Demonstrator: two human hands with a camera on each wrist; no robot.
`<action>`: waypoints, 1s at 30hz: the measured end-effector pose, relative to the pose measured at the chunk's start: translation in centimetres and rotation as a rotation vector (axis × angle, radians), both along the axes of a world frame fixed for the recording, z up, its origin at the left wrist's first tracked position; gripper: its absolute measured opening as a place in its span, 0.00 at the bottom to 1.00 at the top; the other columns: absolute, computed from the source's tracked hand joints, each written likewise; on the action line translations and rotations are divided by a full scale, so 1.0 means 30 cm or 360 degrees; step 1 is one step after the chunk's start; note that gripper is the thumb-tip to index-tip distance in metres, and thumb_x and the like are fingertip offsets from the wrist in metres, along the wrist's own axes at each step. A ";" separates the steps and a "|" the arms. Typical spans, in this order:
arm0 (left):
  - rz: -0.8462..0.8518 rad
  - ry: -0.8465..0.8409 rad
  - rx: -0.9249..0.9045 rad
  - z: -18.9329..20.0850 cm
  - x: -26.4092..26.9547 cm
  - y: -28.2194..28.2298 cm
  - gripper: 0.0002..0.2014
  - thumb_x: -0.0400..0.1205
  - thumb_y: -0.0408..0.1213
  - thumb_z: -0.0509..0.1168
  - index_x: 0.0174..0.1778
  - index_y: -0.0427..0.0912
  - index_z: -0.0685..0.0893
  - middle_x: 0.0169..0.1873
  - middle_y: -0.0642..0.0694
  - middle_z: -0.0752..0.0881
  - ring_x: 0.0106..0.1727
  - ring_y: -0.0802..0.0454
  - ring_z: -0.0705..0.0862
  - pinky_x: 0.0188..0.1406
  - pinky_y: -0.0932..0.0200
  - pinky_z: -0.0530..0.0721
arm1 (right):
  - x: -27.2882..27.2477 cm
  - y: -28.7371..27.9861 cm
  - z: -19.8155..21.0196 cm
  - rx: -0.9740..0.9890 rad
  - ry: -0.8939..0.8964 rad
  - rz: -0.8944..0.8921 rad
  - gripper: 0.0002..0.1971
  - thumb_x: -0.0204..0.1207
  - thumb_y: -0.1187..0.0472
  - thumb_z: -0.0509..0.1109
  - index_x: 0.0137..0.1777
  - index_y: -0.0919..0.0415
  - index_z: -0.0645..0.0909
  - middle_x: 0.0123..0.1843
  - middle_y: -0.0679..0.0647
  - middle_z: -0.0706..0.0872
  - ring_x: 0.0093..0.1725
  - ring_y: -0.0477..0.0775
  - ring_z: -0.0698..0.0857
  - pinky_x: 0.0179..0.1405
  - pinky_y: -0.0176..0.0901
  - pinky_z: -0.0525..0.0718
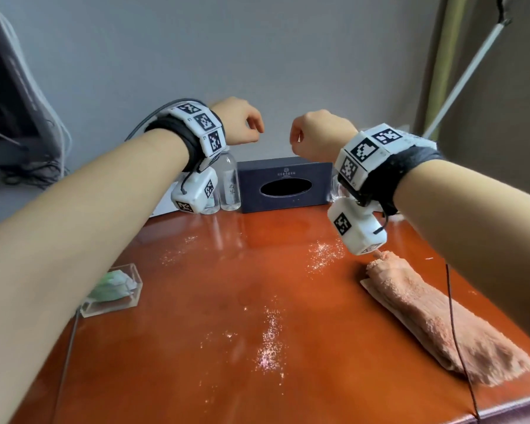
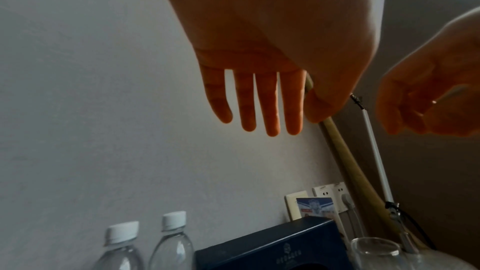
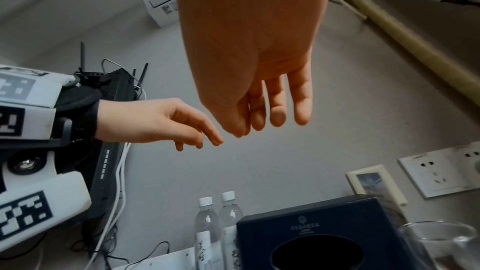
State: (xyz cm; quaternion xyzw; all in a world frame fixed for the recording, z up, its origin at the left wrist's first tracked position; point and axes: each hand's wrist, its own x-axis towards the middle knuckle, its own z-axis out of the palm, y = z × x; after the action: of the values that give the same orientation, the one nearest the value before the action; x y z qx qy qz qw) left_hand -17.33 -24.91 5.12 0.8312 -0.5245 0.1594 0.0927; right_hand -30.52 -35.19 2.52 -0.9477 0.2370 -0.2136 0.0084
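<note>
The red-brown glossy tabletop [image 1: 214, 295] carries everything, and pale powder [image 1: 270, 341] is scattered across its middle. A folded pinkish towel [image 1: 435, 313] lies along its right side.

The tissue box [image 1: 283, 185] stands at the far edge against the grey wall. It is a dark navy box with a black oval opening in its upper face. Above the opening are a small pale emblem and one line of pale characters, too small to read.

The left hand [image 1: 242, 122] and right hand [image 1: 315, 133] are raised side by side above the box, apart from each other and touching nothing. The left fingers [image 2: 270, 110] hang straight and slightly spread. The right fingers [image 3: 301, 100] hang relaxed and close together. Both hands are empty. The box sits below and between the fingertips, well clear of them. Both wrists wear bands of white blocks printed with black square codes.

Two clear water bottles [image 3: 207, 219] with white caps stand just left of the box. Their labels carry handwritten characters that cannot be made out. A clear drinking glass [image 3: 441, 243] stands just right of the box. A small clear box [image 1: 114, 289] with something pale green inside sits near the left edge.
</note>
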 end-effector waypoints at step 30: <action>0.0612 -0.0188 0.0364 -0.089 0.248 0.684 0.12 0.80 0.36 0.60 0.55 0.47 0.86 0.53 0.46 0.87 0.55 0.45 0.82 0.49 0.57 0.74 | 0.343 0.544 -0.057 -0.0027 0.0159 0.0550 0.14 0.77 0.63 0.61 0.59 0.59 0.83 0.59 0.56 0.85 0.57 0.61 0.84 0.49 0.47 0.80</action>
State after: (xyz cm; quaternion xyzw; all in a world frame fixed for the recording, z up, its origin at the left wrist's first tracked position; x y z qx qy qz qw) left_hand -9.91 -4.38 2.44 0.9102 -0.3756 0.1621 -0.0650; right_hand -20.22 -18.87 0.80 -0.9838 0.0690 -0.1636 0.0250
